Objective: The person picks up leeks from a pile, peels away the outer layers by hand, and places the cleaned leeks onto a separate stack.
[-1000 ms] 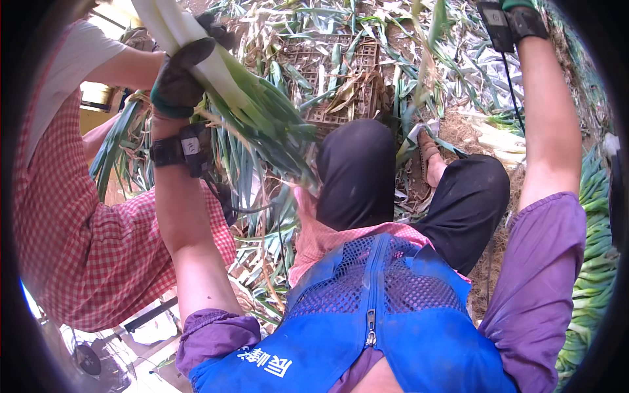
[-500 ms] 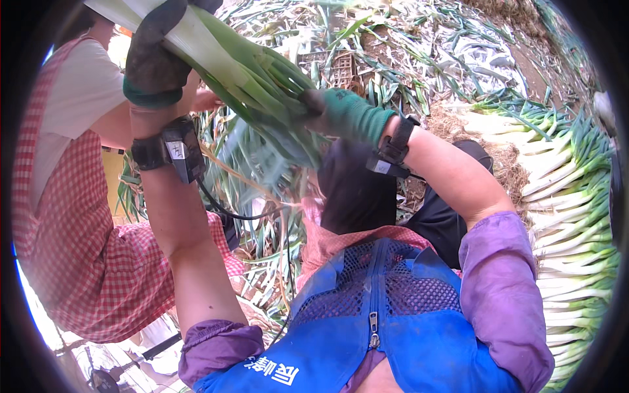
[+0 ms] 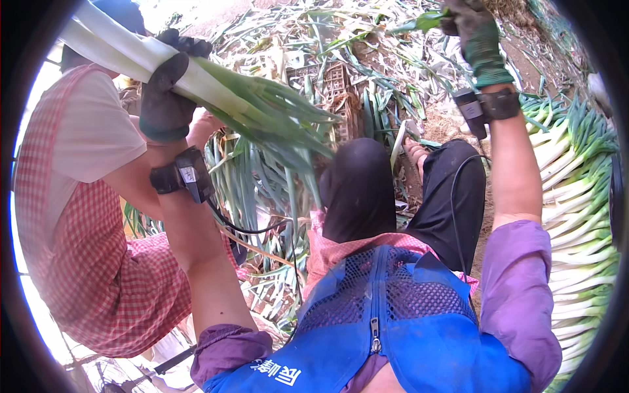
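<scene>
My left hand (image 3: 166,98), in a dark glove with a green cuff, is closed around a bunch of leeks (image 3: 216,88). Their white shanks point to the upper left and the green leaves hang toward my knees. My right hand (image 3: 468,33), gloved alike, is raised at the upper right, away from the bunch. A torn green leaf (image 3: 427,21) reaches out from its curled fingers. Some of the fingertips are hard to make out.
Beside me on the left sits another person in a red checked apron (image 3: 98,262). A long row of trimmed leeks (image 3: 576,242) lines the right side. Leaf scraps (image 3: 275,39) litter the ground ahead, around a brown plastic crate (image 3: 337,88). Unsorted leeks (image 3: 246,164) lie left of my knees.
My right hand has left the leek bunch and swung up to the right, with a leaf at its fingers. The left hand still grips the bunch, now slightly lower and to the right.
</scene>
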Motion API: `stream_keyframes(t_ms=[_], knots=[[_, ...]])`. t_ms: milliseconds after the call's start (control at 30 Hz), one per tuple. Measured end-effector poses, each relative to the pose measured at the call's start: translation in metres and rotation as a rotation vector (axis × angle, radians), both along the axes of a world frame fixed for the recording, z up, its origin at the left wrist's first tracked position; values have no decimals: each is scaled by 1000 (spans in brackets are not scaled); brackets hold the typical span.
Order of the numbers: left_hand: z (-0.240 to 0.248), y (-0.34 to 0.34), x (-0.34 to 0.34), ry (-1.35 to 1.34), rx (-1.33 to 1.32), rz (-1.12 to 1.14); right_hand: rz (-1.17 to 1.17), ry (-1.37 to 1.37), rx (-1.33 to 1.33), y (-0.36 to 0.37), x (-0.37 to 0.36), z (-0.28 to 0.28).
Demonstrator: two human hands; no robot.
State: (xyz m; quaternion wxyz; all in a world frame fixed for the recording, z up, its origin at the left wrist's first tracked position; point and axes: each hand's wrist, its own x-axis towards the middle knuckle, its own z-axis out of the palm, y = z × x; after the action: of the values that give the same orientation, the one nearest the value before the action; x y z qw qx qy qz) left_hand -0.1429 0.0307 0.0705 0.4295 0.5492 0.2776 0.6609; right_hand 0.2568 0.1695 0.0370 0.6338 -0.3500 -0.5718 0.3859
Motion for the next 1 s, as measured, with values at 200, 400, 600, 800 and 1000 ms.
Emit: stream_keyframes(t_ms=[200, 400, 600, 800, 1000], knots=[[-1, 6, 2, -97, 3, -42, 16, -1331, -92, 3, 23, -50], [15, -2, 36, -79, 124, -70, 758, -727, -185, -67, -76, -112], [17, -15, 60, -59, 203, -97, 467, -666, 150, -71, -117, -149], [14, -15, 56, -88, 235, -216, 671, -547, -177, -50, -117, -160], [3, -16, 49, -108, 184, -200, 761, -883, -281, -63, -93, -140]])
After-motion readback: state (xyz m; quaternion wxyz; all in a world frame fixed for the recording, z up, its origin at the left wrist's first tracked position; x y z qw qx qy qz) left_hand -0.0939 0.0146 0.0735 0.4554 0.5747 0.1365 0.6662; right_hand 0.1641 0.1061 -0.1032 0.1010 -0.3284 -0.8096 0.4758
